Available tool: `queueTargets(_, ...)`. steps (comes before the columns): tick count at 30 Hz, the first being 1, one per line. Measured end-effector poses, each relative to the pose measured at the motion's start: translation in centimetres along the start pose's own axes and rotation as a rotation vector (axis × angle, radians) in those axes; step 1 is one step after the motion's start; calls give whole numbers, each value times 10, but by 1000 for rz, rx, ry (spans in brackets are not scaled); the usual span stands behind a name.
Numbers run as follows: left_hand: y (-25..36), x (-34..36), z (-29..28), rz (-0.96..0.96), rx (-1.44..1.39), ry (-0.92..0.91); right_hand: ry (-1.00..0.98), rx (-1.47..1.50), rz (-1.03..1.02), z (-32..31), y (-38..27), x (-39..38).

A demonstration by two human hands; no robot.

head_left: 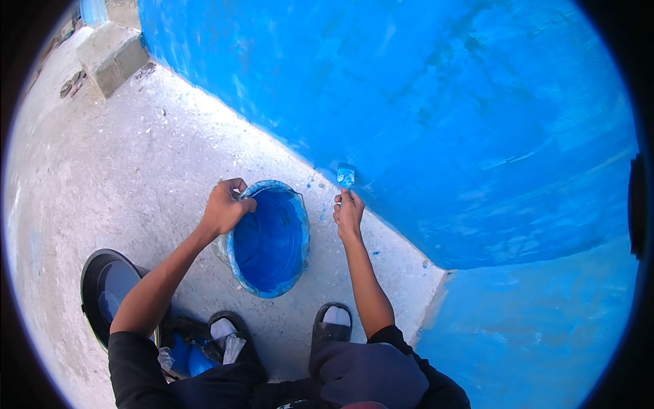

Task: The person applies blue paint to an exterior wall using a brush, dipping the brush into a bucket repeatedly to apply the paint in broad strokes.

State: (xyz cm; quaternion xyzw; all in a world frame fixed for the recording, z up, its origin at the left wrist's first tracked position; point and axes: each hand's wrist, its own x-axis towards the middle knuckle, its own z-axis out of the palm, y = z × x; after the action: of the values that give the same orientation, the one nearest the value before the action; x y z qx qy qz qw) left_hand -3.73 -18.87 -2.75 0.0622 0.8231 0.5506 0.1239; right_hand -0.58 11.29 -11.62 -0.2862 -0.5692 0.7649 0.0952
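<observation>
My left hand [230,207] grips the rim of a bucket [304,238], fingers over its edge. The bucket tilts toward me, and blue paint coats its inside. My right hand [349,210] is closed round the handle of a paintbrush [346,176]. Blue and whitish paint marks the brush's metal band. Its bristles point away from me, at the low part of a blue-painted wall [422,129]; whether they touch it I cannot tell.
A black bucket [92,290] holding liquid stands by my left forearm, with blue and black plastic bags [182,351] near my left foot. Far left, a concrete block [116,58] sits against the wall. Paint spots dot the concrete floor [157,157] along the wall's foot.
</observation>
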Motion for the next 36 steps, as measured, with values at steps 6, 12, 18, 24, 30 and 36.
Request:
queueTargets(6, -1, 3, 0, -10, -31, -7, -88, 30, -359, 22, -40, -29)
queueTargets(12, 11, 2, 3, -13, 9, -42, 38, 48, 8, -17, -1, -11)
queueTargets(18, -1, 5, 3, 0, 41, -38, 70, 32, -29, -22, 3, -22)
queueTargets(24, 4, 3, 3, -12, -2, -25, 102, 51, -334, -7, -13, -39)
queueTargets(30, 3, 6, 3, -1, 16, -53, 116, 14, -39, -24, 7, -23)
queueTargets(36, -2, 9, 7, 23, -1, -22, 89, 62, 115, -33, 18, -13)
